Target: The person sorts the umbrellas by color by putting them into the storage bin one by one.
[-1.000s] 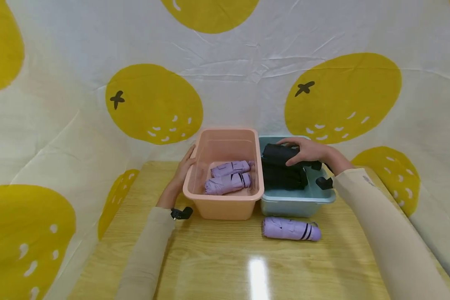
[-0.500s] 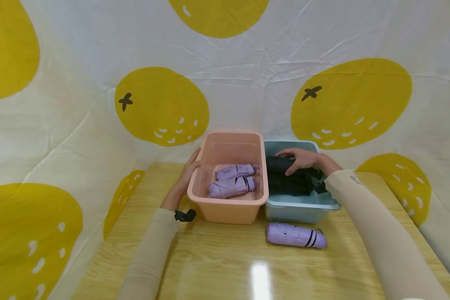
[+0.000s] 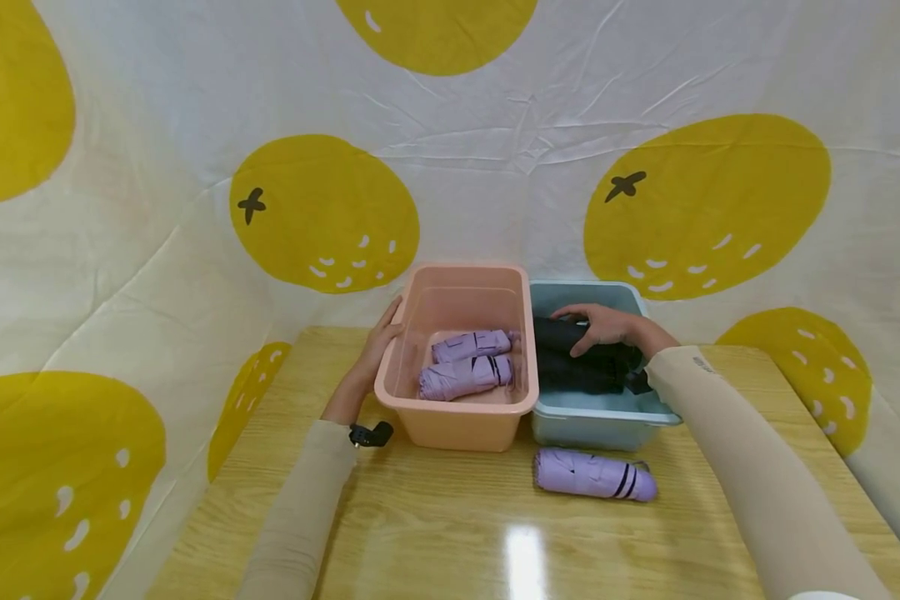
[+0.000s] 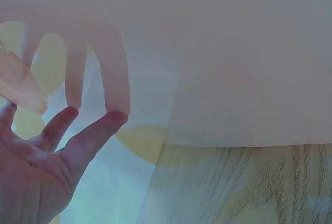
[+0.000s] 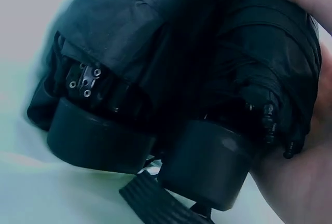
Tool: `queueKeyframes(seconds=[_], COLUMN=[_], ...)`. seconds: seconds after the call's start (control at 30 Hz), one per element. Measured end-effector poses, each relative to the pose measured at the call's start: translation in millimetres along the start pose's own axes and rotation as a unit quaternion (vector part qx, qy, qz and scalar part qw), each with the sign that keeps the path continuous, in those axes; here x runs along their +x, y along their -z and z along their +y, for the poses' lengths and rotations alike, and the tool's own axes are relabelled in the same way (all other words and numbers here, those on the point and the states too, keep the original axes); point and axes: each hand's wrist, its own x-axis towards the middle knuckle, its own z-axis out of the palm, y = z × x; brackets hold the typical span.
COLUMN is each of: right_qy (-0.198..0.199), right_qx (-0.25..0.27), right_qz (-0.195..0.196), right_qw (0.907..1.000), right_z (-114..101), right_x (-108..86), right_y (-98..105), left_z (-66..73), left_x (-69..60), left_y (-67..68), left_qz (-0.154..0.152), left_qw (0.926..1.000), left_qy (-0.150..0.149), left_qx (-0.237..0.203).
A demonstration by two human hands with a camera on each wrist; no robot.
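My right hand [image 3: 607, 325] is down in the blue bin [image 3: 592, 430], gripping a black folded umbrella [image 3: 557, 332]. A second black folded umbrella [image 3: 581, 372] lies against it on the nearer side. The right wrist view shows both handle ends side by side, with the thumb and palm around the held umbrella [image 5: 270, 47] and a ribbed strap [image 5: 155, 200] below. My left hand [image 3: 373, 350] touches the left side of the pink bin [image 3: 457, 407] with extended fingers; in the left wrist view the fingertips [image 4: 116, 116] meet its glossy wall. Two lavender folded umbrellas [image 3: 465, 377] lie inside the pink bin.
Another lavender folded umbrella [image 3: 585, 475] lies on the wooden table [image 3: 420, 525] before the blue bin. The bins stand side by side, touching or nearly so. Behind them hangs a white cloth [image 3: 480, 183] with yellow fruit shapes.
My right hand has lowered the black umbrella into the blue bin, beside the other black one. My left hand stays on the pink bin. The head view has shifted slightly.
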Motion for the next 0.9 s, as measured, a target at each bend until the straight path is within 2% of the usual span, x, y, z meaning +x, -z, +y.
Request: queueKeyframes(seconds=[0.3,0.5,0.6,0.77,0.9], right_qy=[-0.009,0.002,0.018,0.054,0.089], right_qx=[-0.006,-0.019,-0.012,0.015,0.013], right_qz=[0.001,0.034,0.064,0.114,0.142], right_qw=[0.9999,0.9992,0.9977,0.9919,0.9858], right_z=[3,-1,-18,-52,-87], right_x=[1.7,-2.1,-14.8,-43.7,-73.3], right_y=[-3,-3,6,32,44], left_z=[1.7,-3.1,-5.3,-6.2,-4.9], left_x=[3.0,5.0,6.7,10.6,12.6], left_y=[-1.0,-2.5,-3.6,-4.4,-3.1], left_qz=[-0.012,-0.009,-0.008,-0.015,-0.021], left_qw=[0.9999,0.9999,0.9999,0.9998,0.9998], left_qy=[-0.001,0.000,-0.005,-0.009,-0.006], left_qx=[-0.002,0.010,0.009,0.004,0.000])
